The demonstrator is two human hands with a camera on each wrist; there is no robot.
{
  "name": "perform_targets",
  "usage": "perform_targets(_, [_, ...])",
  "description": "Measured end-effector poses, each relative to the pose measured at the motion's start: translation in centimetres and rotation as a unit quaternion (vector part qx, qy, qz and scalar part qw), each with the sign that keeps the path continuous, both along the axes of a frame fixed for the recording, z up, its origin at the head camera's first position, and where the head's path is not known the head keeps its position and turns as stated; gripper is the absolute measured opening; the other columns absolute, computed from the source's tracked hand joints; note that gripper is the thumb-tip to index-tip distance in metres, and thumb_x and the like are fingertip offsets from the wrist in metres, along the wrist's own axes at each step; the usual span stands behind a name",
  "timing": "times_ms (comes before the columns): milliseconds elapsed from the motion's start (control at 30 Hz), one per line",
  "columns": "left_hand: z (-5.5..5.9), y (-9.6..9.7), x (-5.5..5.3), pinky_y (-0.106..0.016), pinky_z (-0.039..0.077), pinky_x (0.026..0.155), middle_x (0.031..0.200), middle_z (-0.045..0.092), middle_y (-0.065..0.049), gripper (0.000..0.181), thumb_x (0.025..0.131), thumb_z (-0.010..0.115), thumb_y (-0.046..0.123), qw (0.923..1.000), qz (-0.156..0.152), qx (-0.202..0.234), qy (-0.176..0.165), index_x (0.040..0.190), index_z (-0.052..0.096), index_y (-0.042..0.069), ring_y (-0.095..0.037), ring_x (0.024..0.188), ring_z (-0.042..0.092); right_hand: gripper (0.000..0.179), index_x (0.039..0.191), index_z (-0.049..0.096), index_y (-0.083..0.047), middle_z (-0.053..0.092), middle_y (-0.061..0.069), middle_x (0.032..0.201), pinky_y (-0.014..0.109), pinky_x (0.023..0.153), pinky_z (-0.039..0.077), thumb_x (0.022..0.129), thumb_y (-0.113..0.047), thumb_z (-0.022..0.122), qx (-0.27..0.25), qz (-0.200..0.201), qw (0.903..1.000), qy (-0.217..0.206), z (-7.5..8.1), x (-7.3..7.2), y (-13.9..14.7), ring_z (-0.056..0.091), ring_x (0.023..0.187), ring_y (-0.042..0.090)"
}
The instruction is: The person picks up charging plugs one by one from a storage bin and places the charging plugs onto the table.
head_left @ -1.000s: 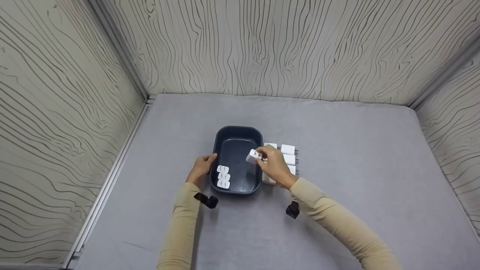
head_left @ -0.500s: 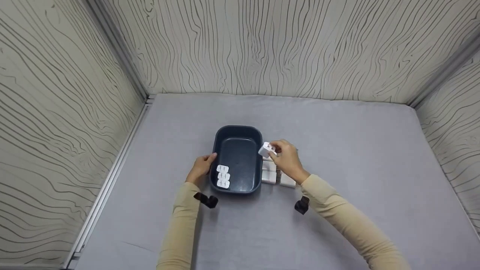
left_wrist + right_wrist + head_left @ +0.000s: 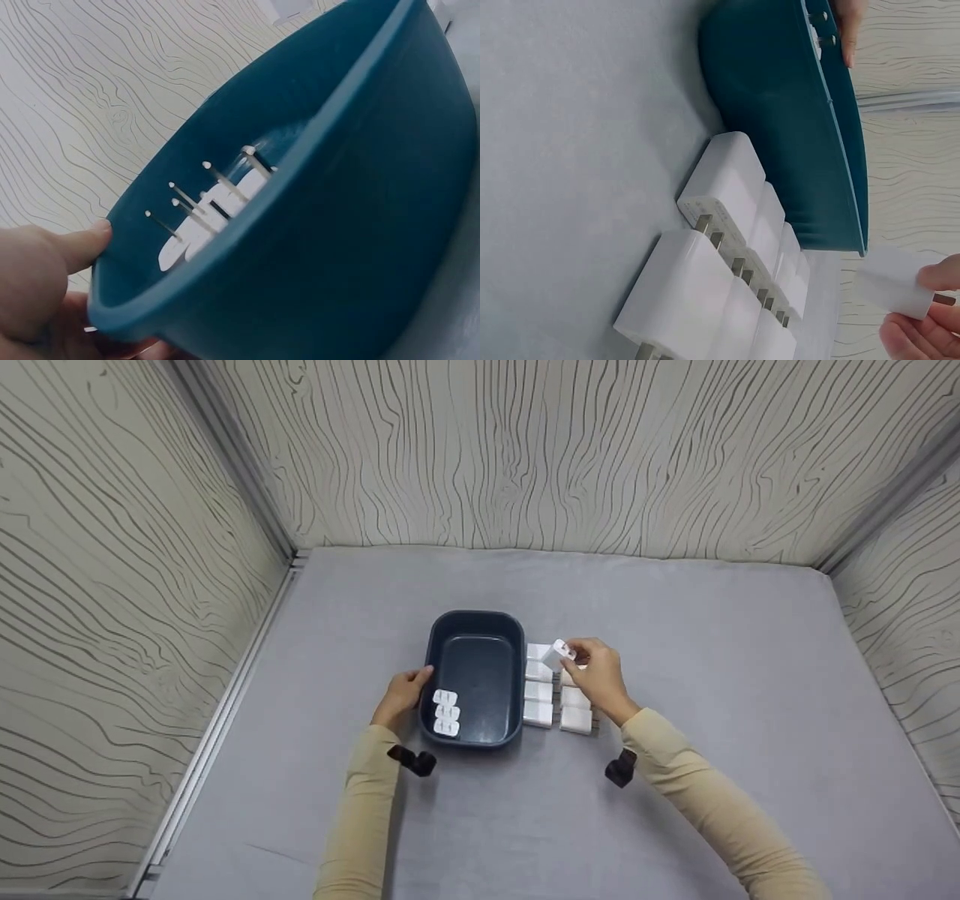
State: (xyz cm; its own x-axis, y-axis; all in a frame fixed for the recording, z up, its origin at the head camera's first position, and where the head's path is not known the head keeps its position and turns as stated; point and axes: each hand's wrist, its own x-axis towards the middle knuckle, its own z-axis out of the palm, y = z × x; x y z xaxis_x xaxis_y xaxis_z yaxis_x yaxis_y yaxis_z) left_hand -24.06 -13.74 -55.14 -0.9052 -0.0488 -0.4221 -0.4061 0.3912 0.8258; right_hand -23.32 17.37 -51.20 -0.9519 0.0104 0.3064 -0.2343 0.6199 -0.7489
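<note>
My left hand [image 3: 403, 695] grips the left rim of a dark blue plastic bin [image 3: 480, 675], the thumb over the edge in the left wrist view. Inside, three white plug chargers [image 3: 446, 712] stand in the near left corner, prongs up. My right hand [image 3: 604, 675] pinches another white charger [image 3: 892, 281] between thumb and fingers, raised above the table to the right of the bin. Its metal prongs point toward my palm. Beneath that hand lie two columns of white chargers, the left column [image 3: 538, 691] close against the bin and the right column [image 3: 576, 709] partly covered by my fingers.
A grey cloth [image 3: 712, 660] covers the table. Wood-grain patterned panels [image 3: 510, 457] enclose the back and both sides, with metal rails at the left corner. A small black camera [image 3: 621, 769] sits on my right wrist, another [image 3: 414, 761] on my left.
My right hand has moved rightward with the charger, from over the bin's right side to above the columns, uncovering more chargers there. My left hand and the bin have stayed put.
</note>
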Motion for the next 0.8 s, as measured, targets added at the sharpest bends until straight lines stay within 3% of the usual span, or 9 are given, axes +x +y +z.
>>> perform_targets(100, [0.0, 0.0, 0.0, -0.044, 0.043, 0.107, 0.137, 0.052, -0.026, 0.055, 0.102, 0.044, 0.036, 1.0000, 0.002, 0.003, -0.004, 0.135, 0.047, -0.007, -0.035, 0.128, 0.051, 0.023, 0.101, 0.066, 0.011, 0.067, 0.027, 0.093, 0.040, 0.076, 0.057, 0.080, 0.005, 0.070, -0.012, -0.019, 0.9996, -0.018, -0.1, -0.1, 0.5, 0.067, 0.084, 0.036])
perform_targets(200, [-0.1, 0.0, 0.0, -0.044, 0.042, 0.107, 0.137, 0.052, -0.026, 0.054, 0.102, 0.044, 0.035, 1.0000, 0.003, 0.004, -0.003, 0.135, 0.048, -0.008, -0.035, 0.128, 0.051, 0.023, 0.102, 0.067, 0.011, 0.068, 0.027, 0.094, 0.027, 0.073, 0.056, 0.081, 0.002, 0.070, -0.023, -0.048, 0.9973, -0.050, -0.3, -0.4, 1.0, 0.067, 0.085, 0.035])
perform_targets(367, [-0.4, 0.1, -0.1, -0.045, 0.042, 0.108, 0.136, 0.053, -0.026, 0.052, 0.102, 0.045, 0.034, 1.0000, 0.005, -0.003, 0.007, 0.134, 0.049, -0.008, -0.035, 0.128, 0.051, 0.024, 0.103, 0.068, 0.010, 0.068, 0.028, 0.096, 0.008, 0.065, 0.043, 0.082, -0.002, 0.070, -0.037, -0.089, 0.9902, -0.101, -1.0, -0.9, 1.9, 0.066, 0.086, 0.032])
perform_targets(467, [-0.4, 0.1, -0.1, -0.045, 0.041, 0.109, 0.137, 0.051, -0.026, 0.053, 0.102, 0.045, 0.034, 1.0000, 0.007, 0.001, 0.001, 0.135, 0.048, -0.008, -0.036, 0.130, 0.050, 0.025, 0.104, 0.067, 0.009, 0.068, 0.028, 0.097, 0.006, 0.064, 0.039, 0.082, -0.003, 0.069, -0.039, -0.106, 0.9872, -0.113, -1.3, -1.1, 2.5, 0.066, 0.084, 0.027])
perform_targets(700, [-0.4, 0.1, 0.0, -0.044, 0.041, 0.109, 0.136, 0.053, -0.026, 0.054, 0.102, 0.045, 0.035, 0.9998, 0.013, 0.015, -0.003, 0.135, 0.047, -0.008, -0.035, 0.129, 0.051, 0.026, 0.104, 0.067, 0.011, 0.068, 0.030, 0.100, 0.004, 0.062, 0.038, 0.082, -0.002, 0.069, -0.052, -0.130, 0.9833, -0.116, -1.9, -1.3, 3.8, 0.054, 0.070, -0.001])
perform_targets(800, [-0.3, 0.0, 0.0, -0.044, 0.041, 0.108, 0.135, 0.054, -0.025, 0.053, 0.102, 0.045, 0.035, 0.9996, 0.015, 0.022, -0.004, 0.135, 0.048, -0.008, -0.034, 0.127, 0.052, 0.026, 0.105, 0.067, 0.011, 0.068, 0.031, 0.101, 0.003, 0.062, 0.036, 0.082, -0.002, 0.069, -0.056, -0.143, 0.9810, -0.119, -2.3, -1.4, 4.2, 0.055, 0.070, 0.000])
